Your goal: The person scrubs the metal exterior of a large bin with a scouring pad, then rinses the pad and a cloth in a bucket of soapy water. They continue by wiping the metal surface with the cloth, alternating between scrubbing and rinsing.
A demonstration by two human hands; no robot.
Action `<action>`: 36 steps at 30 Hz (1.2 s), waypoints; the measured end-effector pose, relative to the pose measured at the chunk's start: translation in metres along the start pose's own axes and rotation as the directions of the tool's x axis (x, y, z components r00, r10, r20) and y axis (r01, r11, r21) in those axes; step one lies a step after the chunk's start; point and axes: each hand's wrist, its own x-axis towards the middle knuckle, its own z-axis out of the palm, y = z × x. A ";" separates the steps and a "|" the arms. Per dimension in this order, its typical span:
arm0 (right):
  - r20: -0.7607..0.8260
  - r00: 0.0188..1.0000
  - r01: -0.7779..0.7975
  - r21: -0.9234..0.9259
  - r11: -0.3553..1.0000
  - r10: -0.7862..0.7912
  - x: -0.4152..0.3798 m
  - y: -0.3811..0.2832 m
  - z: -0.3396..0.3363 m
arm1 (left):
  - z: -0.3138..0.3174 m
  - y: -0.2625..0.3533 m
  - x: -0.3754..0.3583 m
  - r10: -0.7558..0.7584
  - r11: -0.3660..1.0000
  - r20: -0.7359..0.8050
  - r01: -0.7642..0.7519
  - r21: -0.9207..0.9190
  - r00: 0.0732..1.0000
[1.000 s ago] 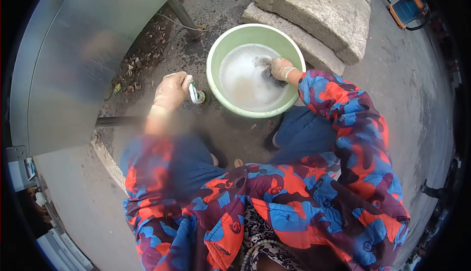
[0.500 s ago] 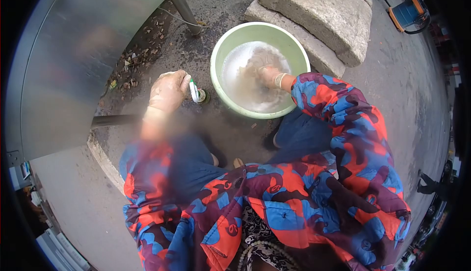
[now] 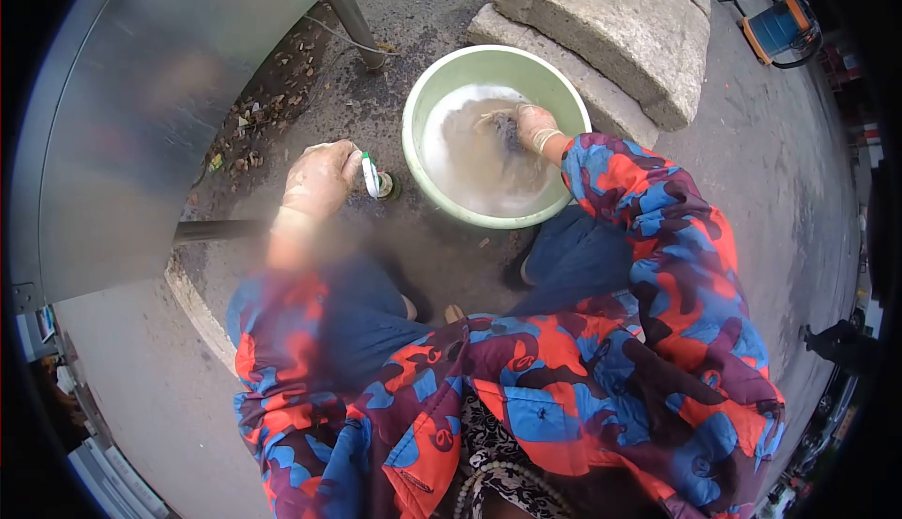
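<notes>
A pale green basin (image 3: 442, 82) of murky, soapy water stands on the ground in front of me. My right hand (image 3: 536, 126), in a thin glove, is inside it and grips a dark wet cloth (image 3: 505, 130) at the water's right side. My left hand (image 3: 321, 179), also gloved, rests over my knee to the left of the basin and is closed on a small white and green object (image 3: 370, 174). What that object is I cannot tell.
Two large stone slabs (image 3: 611, 21) lie just behind the basin. A sheet-metal panel (image 3: 141, 96) with a metal leg (image 3: 355, 16) fills the left. A blue and orange device (image 3: 780, 16) sits far right. Dry leaves litter the ground at the left.
My right hand has swished through the basin, from the right rim to the centre and back to the right. The foam has broken up and the water looks browner. My left hand stayed put.
</notes>
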 end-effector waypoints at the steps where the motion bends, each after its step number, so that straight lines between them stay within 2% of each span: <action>1: -0.038 0.994 0.098 -0.075 0.992 -0.101 -0.001 -0.002 0.006 | -0.001 -0.001 0.002 -0.011 1.000 0.027 0.011 0.018 1.000; 2: -0.067 0.977 0.192 -0.152 0.969 -0.204 -0.003 -0.004 0.012 | -0.002 -0.002 0.004 -0.024 0.999 0.053 0.022 0.038 0.998; 3: 0.074 0.920 0.392 -0.213 0.895 -0.386 -0.007 -0.008 0.018 | -0.002 -0.002 0.005 -0.026 0.999 0.054 0.023 0.039 0.998; 6: 0.053 0.922 0.387 -0.112 0.915 -0.384 -0.005 -0.005 0.009 | -0.001 0.000 0.004 -0.042 0.999 0.043 0.041 0.026 0.998; 7: 0.037 0.987 0.157 0.008 0.988 -0.157 -0.001 -0.005 -0.001 | 0.000 0.001 0.003 -0.037 0.999 0.052 0.036 0.015 0.998; 8: 0.032 0.987 0.157 0.008 0.988 -0.157 0.005 -0.001 -0.002 | 0.000 0.001 0.003 -0.032 0.999 0.059 0.031 0.004 0.998; 10: -0.123 0.975 0.186 -0.028 0.982 -0.188 0.013 0.011 -0.007 | 0.001 -0.003 0.000 -0.025 1.000 0.054 0.024 0.016 0.998; 11: -0.117 0.974 0.202 0.048 0.978 -0.196 0.020 0.018 -0.003 | 0.002 -0.005 0.000 -0.022 0.999 0.057 0.020 0.027 0.998; 15: -0.065 0.960 0.280 0.127 0.951 -0.274 -0.011 -0.008 -0.009 | 0.000 -0.004 0.003 -0.055 0.998 0.086 0.052 0.039 0.995; 16: 0.010 0.947 0.320 -0.122 0.939 -0.322 -0.018 -0.011 -0.004 | -0.002 -0.001 0.004 -0.034 0.999 0.083 0.032 0.021 0.996; 17: 0.092 0.932 0.358 -0.363 0.860 -0.350 -0.023 -0.015 -0.002 | -0.004 0.002 0.004 -0.012 1.000 0.075 0.012 0.002 0.997; 21: 0.130 0.925 0.378 -0.360 0.853 -0.356 -0.003 0.000 0.022 | -0.001 -0.002 0.003 0.018 1.000 0.054 -0.018 -0.003 0.998; 23: 0.117 0.953 0.304 -0.414 0.858 -0.281 0.014 0.000 0.011 | 0.000 -0.008 0.001 -0.009 1.000 0.053 0.009 0.000 0.999; 25: -0.077 0.976 0.176 -0.259 0.950 -0.202 0.024 0.009 -0.010 | -0.002 -0.009 -0.004 -0.019 1.000 0.055 0.018 0.011 0.998; 26: -0.138 0.990 0.007 -0.038 0.999 -0.012 0.046 0.025 -0.007 | -0.001 -0.011 -0.005 -0.038 0.999 0.056 0.037 0.015 0.998; 28: -0.267 0.954 0.120 -0.077 0.990 -0.136 0.025 0.021 -0.019 | -0.001 -0.013 -0.005 -0.007 1.000 0.006 0.007 -0.011 1.000; 30: -0.041 0.930 0.345 -0.233 0.909 -0.364 -0.003 0.000 -0.013 | -0.004 -0.011 -0.002 -0.031 0.999 0.015 0.031 -0.010 0.999; 31: 0.075 0.934 0.355 -0.081 0.931 -0.349 -0.015 -0.009 -0.005 | -0.004 -0.010 -0.001 -0.039 0.999 0.025 0.038 0.008 0.999; 32: 0.076 0.930 0.364 -0.079 0.928 -0.359 -0.021 -0.009 0.001 | -0.005 -0.010 0.000 -0.047 0.998 0.038 0.046 0.029 0.998; 34: 0.149 0.855 0.516 -0.129 0.847 -0.497 -0.019 -0.016 0.010 | -0.004 -0.010 0.000 -0.053 0.999 0.055 0.053 0.008 0.997; 35: 0.077 0.897 0.443 -0.180 0.878 -0.436 -0.015 -0.017 0.002 | -0.003 -0.010 -0.002 -0.019 1.000 -0.002 0.019 0.008 1.000; 36: -0.002 0.927 0.366 -0.219 0.904 -0.375 -0.010 -0.013 -0.009 | -0.008 -0.007 -0.002 -0.030 0.999 0.025 0.029 0.034 0.999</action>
